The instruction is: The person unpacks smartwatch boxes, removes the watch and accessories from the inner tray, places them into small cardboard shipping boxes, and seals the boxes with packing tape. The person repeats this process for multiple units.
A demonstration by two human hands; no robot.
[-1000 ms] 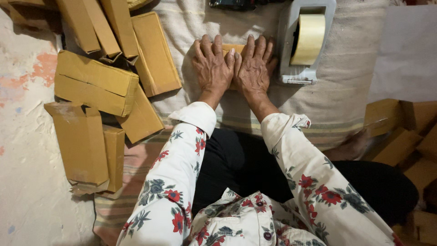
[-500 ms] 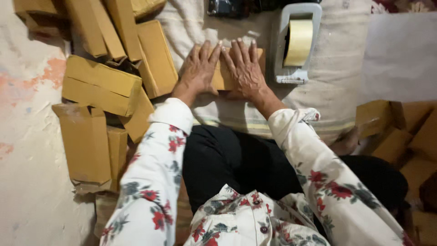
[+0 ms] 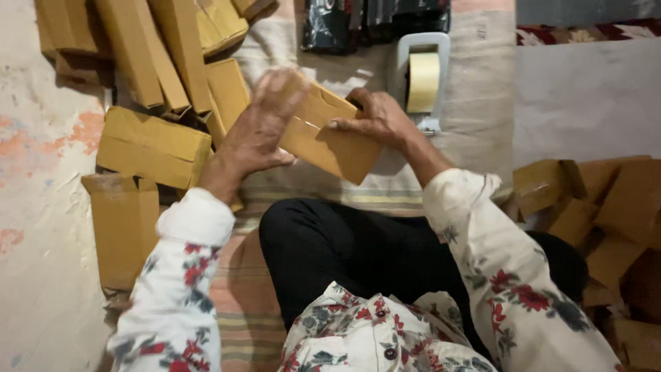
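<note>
Two hands meet on one small flat brown cardboard box (image 3: 323, 134), lifted and tilted above the striped cloth mat (image 3: 413, 186) in front of the person's lap. From the head view, the left hand (image 3: 258, 131) lies open-palmed against the box's left end with fingers spread over its top edge, while the right hand (image 3: 375, 117) pinches the upper right edge with fingertips on the face; both are grasping it. Behind it stands a white tape dispenser with a pale yellow roll (image 3: 421, 79), close to the right hand. Stacked brown cardboard boxes (image 3: 151, 141) crowd the floor on the left, and more (image 3: 599, 207) sit to the right. Done well, I judge, this handling wants flat, even pressure along the seams and support under the low corner so the box cannot slip.
</note>
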